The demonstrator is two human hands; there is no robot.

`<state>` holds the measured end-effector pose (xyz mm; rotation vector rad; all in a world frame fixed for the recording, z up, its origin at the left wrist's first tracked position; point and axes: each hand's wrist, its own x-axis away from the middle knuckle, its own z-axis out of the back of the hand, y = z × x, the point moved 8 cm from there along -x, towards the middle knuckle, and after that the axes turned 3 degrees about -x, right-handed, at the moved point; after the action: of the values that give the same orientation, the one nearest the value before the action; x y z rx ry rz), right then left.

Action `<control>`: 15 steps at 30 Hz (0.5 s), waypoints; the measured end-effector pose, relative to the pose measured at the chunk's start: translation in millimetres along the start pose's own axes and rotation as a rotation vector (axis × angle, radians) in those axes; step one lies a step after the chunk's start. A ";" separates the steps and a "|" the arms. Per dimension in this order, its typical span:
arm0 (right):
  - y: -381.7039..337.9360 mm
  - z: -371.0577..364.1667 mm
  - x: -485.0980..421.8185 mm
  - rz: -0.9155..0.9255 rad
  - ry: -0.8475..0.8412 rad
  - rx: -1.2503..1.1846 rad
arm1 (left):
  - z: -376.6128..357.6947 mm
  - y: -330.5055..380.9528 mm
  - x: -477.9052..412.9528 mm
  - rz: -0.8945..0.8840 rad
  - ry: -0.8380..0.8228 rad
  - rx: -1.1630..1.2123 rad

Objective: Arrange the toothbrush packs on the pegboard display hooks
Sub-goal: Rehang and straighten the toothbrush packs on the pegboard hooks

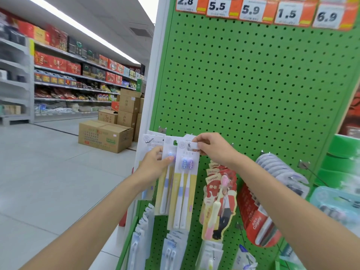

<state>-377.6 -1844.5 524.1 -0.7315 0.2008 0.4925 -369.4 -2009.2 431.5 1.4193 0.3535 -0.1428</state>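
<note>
Quantities in view:
- One green pegboard point(253, 84).
- Five price tags point(251, 8) along its top edge.
- Two hands: left hand point(153, 164), right hand point(214, 149).
- Two yellow-backed toothbrush packs point(185, 191) at the front, two brushes each. The packs stacked behind cannot be counted.
- Three canban packs point(220, 191), counted by header cards.
- At least four cardboard boxes point(106, 137) on the floor.

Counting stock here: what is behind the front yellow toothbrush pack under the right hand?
Edges of more card tops fan out behind the front yellow pack; it covers their faces, so their count is unclear. The right hand pinches its top corner.
</note>
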 end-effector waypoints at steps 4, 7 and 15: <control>2.3 3.1 1.7 0.005 0.035 -0.034 | -8.7 -2.6 -4.7 0.040 -0.118 0.079; 3.9 5.6 4.3 0.017 0.065 -0.048 | -11.2 -1.8 -7.9 0.047 -0.160 0.141; 6.5 7.9 3.9 0.035 0.088 -0.060 | -26.0 -2.4 -20.8 0.051 -0.347 0.149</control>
<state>-377.4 -1833.6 524.7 -0.8105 0.2829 0.5018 -393.7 -1986.4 433.1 1.5169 0.0210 -0.3745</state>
